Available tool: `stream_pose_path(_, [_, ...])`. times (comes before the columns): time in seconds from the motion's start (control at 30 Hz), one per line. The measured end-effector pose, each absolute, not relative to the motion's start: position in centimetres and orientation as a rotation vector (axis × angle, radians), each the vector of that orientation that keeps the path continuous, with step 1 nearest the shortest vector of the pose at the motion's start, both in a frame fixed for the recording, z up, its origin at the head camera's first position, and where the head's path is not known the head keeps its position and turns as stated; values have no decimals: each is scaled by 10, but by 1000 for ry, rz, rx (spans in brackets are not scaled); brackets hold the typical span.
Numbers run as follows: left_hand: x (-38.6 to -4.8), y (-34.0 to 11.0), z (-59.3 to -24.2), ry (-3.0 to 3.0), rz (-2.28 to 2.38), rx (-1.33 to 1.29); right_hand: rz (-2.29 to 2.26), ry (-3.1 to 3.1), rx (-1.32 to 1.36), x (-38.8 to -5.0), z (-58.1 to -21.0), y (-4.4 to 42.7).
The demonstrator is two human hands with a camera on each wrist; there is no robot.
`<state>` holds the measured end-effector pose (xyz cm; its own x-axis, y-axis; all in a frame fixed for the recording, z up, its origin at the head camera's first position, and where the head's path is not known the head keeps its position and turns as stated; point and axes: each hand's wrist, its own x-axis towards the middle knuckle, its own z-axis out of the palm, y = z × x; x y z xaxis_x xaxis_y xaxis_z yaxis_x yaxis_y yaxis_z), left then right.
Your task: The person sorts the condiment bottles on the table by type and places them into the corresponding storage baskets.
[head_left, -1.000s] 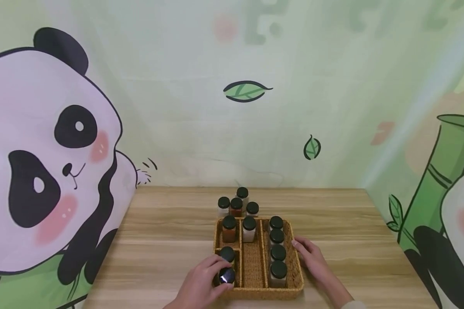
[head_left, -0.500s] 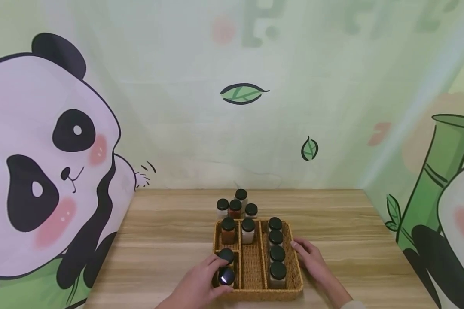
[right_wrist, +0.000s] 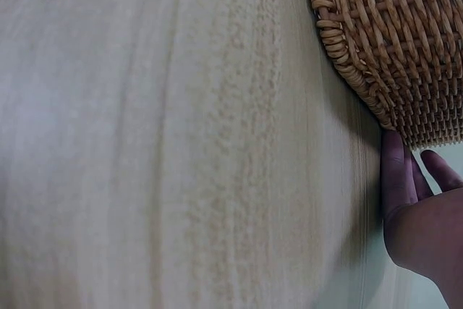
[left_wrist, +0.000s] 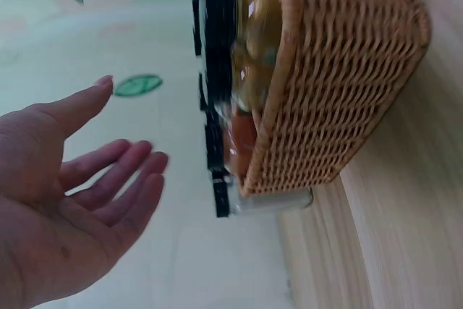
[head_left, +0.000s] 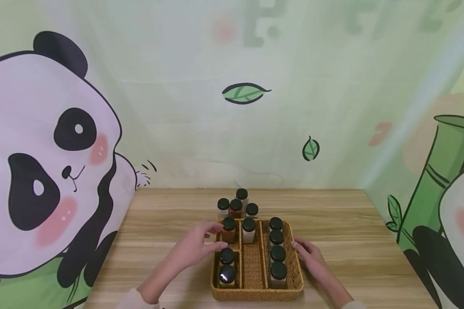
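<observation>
My left hand (head_left: 193, 246) is spread over the left edge of the divided wicker basket (head_left: 257, 294), its fingers beside the black lid of a jar of orange-red spice (head_left: 229, 236). In the left wrist view the palm and loosely bent fingers hold nothing. Two jars with yellowish contents, the nearer one (head_left: 227, 274) and the one behind it (head_left: 227, 256), stand in the front left compartment. At the basket's right side my right hand (head_left: 313, 261) rests its fingertips against the woven wall (right_wrist: 405, 48), fingers mostly straight.
A white-filled jar (head_left: 248, 231) stands in the middle compartment. Several black-lidded jars (head_left: 278, 254) line the right one. Several more jars (head_left: 236, 208) stand on the wooden table (head_left: 166, 223) behind the basket. A panda-printed cloth (head_left: 178, 107) hangs beyond.
The left hand has let go of the nearest yellowish jar in the front left compartment and moved away from me, toward the orange-red jar. The right hand stays at the basket's side.
</observation>
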<state>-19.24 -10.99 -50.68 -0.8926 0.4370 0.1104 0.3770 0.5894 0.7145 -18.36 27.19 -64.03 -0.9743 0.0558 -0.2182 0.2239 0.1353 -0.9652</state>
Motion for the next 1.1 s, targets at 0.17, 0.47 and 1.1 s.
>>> stream_pose_path(0.17, [-228,-102,-518,2809,1300,701,-1986,2249,290,-183,-643,271])
stream_pose_path(0.47, [-284,-93,-550,2920,1437,553,-1988,2255,298,-185,-644,271])
stream_pose_path(1.1, [-321,-87,-581,2880,1384,471,-2015,2244,300,-185,-644,273])
